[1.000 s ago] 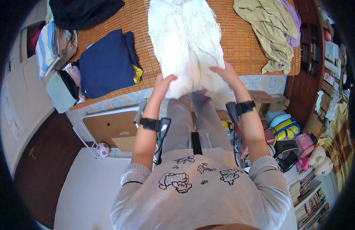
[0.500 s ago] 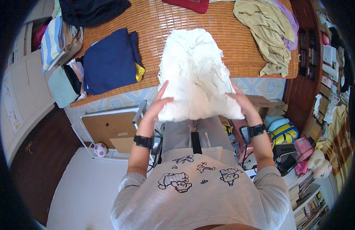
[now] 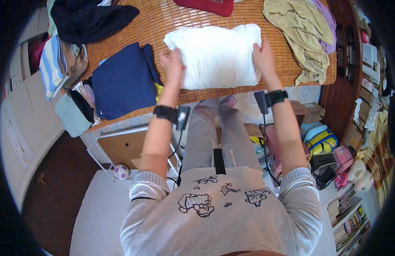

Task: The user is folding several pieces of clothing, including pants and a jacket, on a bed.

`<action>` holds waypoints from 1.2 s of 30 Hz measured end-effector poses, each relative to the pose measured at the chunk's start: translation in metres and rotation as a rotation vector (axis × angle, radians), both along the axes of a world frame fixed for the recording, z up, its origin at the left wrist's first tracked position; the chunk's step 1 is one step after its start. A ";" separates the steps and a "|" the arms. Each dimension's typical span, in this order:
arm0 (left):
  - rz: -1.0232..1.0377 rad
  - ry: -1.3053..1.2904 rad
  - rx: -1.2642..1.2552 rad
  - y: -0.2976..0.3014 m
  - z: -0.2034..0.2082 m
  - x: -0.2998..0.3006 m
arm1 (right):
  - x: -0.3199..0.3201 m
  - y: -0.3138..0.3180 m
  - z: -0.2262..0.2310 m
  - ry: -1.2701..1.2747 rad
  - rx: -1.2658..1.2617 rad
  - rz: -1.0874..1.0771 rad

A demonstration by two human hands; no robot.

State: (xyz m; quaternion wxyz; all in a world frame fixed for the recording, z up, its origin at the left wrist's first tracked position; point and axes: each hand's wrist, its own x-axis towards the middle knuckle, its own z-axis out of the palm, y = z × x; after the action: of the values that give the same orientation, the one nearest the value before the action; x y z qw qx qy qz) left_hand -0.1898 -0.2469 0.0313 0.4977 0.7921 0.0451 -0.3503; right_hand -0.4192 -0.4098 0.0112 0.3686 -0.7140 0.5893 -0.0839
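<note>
A folded white garment (image 3: 218, 57) lies on the woven bamboo mat (image 3: 161, 36) close to its front edge, its plain side up. Beside its left end is my left hand (image 3: 173, 66), fingers apart, with its inner edge against the cloth. My right hand (image 3: 264, 59) is at the other end, fingers stretched out and the thumb touching the cloth. Neither hand appears to grip it, though the fabric's underside is hidden.
Left of the white garment lies a folded navy garment (image 3: 122, 83), with black clothing (image 3: 88, 21) behind it. A crumpled khaki garment (image 3: 297, 36) is at the right, and a red cloth (image 3: 208, 6) at the back. A white-framed board (image 3: 129, 147) leans below the mat.
Both hands have moved forward, bringing the white garment down flat on the mat. Its lacy, open shape has become a compact, plain bundle, and the fingers have loosened from it.
</note>
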 end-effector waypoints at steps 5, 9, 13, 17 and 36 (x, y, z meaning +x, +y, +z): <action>-1.344 -1.153 0.032 0.022 0.016 -0.029 | 0.031 0.046 0.046 0.127 -0.405 0.391; -1.269 -0.745 0.310 0.010 -0.011 -0.026 | 0.040 0.059 0.011 0.269 -0.413 0.497; -1.253 -0.744 0.372 -0.003 -0.021 -0.031 | 0.051 0.057 -0.017 0.392 -0.377 0.414; -1.249 -0.745 0.380 -0.002 -0.023 -0.028 | 0.052 0.055 -0.019 0.443 -0.290 0.424; -0.524 -0.405 0.374 0.033 -0.040 -0.047 | -0.025 0.034 -0.035 -0.091 0.229 0.050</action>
State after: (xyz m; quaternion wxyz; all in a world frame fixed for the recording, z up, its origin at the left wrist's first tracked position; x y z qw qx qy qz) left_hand -0.2366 -0.2142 -0.0085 0.2371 0.9072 -0.1951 -0.2876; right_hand -0.4438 -0.3755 -0.0239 0.4760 -0.6772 0.5597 -0.0390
